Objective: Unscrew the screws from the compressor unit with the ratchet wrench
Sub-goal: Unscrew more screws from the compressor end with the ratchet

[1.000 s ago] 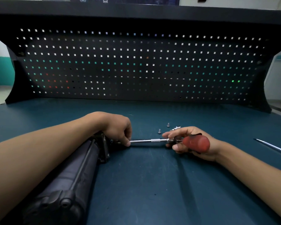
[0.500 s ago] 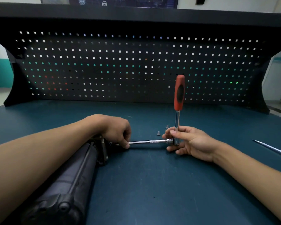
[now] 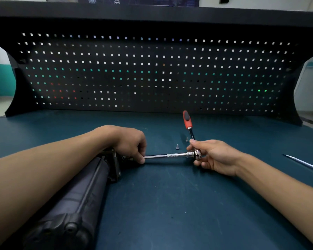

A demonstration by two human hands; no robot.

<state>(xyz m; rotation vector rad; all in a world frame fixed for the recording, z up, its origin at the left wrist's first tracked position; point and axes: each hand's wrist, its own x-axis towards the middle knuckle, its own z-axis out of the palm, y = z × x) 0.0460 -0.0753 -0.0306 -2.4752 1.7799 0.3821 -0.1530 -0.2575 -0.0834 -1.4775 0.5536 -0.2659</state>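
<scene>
Head view: a black cylindrical compressor unit (image 3: pixel 76 199) lies along the teal tabletop's (image 3: pixel 170 204) near-left edge. At its end the left hand (image 3: pixel 132 143) pinches a chrome extension bar (image 3: pixel 166 156). The right hand (image 3: pixel 211 156) curls round the head of the red-handled ratchet wrench (image 3: pixel 187 121), whose handle tilts up. Two small loose screws (image 3: pixel 177 147) sit just behind the bar.

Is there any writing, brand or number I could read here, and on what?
Nothing here is legible.
The dark panel above the bench: white lettering beside wheel and car icons, too blurred to read.
The ratchet wrench and compressor unit: no writing visible.
</scene>
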